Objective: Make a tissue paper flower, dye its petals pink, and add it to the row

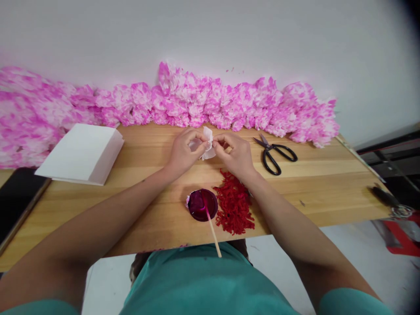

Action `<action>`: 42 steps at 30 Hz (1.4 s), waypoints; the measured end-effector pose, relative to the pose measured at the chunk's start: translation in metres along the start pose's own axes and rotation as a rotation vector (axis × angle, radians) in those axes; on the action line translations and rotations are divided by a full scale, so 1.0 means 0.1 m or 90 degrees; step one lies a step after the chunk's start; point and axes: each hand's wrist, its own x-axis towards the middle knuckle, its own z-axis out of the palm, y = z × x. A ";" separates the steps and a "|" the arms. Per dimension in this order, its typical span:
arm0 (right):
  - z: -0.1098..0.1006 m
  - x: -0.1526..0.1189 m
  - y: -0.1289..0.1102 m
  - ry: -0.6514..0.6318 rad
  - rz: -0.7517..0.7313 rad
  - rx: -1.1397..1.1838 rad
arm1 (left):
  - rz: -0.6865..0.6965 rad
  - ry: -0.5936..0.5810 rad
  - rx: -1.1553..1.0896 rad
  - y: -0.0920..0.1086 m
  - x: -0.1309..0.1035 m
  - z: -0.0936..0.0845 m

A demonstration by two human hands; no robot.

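Note:
Both hands meet above the middle of the wooden table around a small white paper piece [208,151]. My left hand [187,149] pinches its left side between thumb and index finger. From the right, my right hand [234,153] has its fingertips closed on the same paper. Nearer to me sits a round dish of dark magenta liquid [197,205], with a wooden stick [214,234] leaning out over its rim. A heap of red yarn-like strands [233,208] lies beside the dish, partly under my right wrist.
Black-handled scissors [274,153] lie right of my hands. A white paper stack [82,153] and a dark phone-like object [18,197] are on the left. Pink-and-white paper flowers [203,100] line the wall. A dark tool [383,195] rests at the right edge.

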 end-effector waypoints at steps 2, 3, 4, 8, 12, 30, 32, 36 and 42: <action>-0.01 0.00 0.00 0.002 0.005 -0.003 | -0.008 -0.003 -0.016 0.01 0.00 0.00; -0.01 0.01 0.00 0.001 0.008 -0.004 | -0.012 -0.004 -0.022 0.01 0.00 0.00; -0.01 0.01 0.00 -0.001 0.013 -0.005 | -0.018 -0.005 -0.027 0.02 0.00 0.00; -0.01 0.02 0.00 0.000 0.049 0.051 | -0.053 -0.001 -0.054 0.00 0.00 -0.01; -0.03 0.04 0.04 0.006 0.122 0.186 | -0.091 0.015 -0.108 -0.05 0.01 -0.02; -0.04 0.07 0.08 0.059 0.158 0.269 | -0.180 0.002 -0.168 -0.02 -0.02 -0.04; -0.02 0.05 0.08 0.034 0.155 0.254 | -0.165 -0.011 -0.167 -0.05 -0.03 -0.01; 0.01 0.04 0.06 -0.047 0.146 0.237 | -0.116 0.010 -0.106 -0.14 -0.04 0.03; -0.48 0.06 -0.46 -0.108 0.068 0.261 | -0.116 0.042 -0.035 -0.13 -0.04 -0.02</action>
